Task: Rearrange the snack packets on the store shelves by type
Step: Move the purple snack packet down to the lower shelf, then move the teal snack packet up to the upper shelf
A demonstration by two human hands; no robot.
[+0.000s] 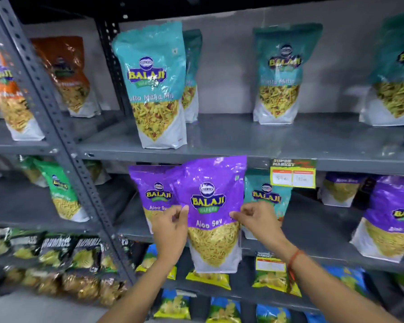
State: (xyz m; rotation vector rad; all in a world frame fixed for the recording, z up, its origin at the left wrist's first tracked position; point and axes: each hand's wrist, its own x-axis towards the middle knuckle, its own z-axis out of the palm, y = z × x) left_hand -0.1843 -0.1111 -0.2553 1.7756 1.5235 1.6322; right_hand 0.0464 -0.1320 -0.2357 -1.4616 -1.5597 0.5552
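Observation:
A purple Aloo Sev packet (pixel 210 206) hangs upright in front of the middle shelf (pixel 313 231), pinched at both sides. My left hand (pixel 170 231) grips its left edge and my right hand (pixel 257 220) grips its right edge. Behind it on the shelf stands a second purple Aloo Sev packet (pixel 152 190), partly covered. A teal Khatta Mitha packet (pixel 268 194) stands just behind my right hand. More purple packets (pixel 392 220) stand at the far right of the same shelf.
The upper shelf (pixel 266 141) carries teal Khatta Mitha packets (pixel 154 85), with orange packets (pixel 65 73) in the left bay. A green packet (pixel 61 190) stands lower left. Black and blue-yellow chip bags fill the bottom shelves. A grey perforated upright (pixel 63 141) splits the bays. A price tag (pixel 293 173) hangs on the shelf edge.

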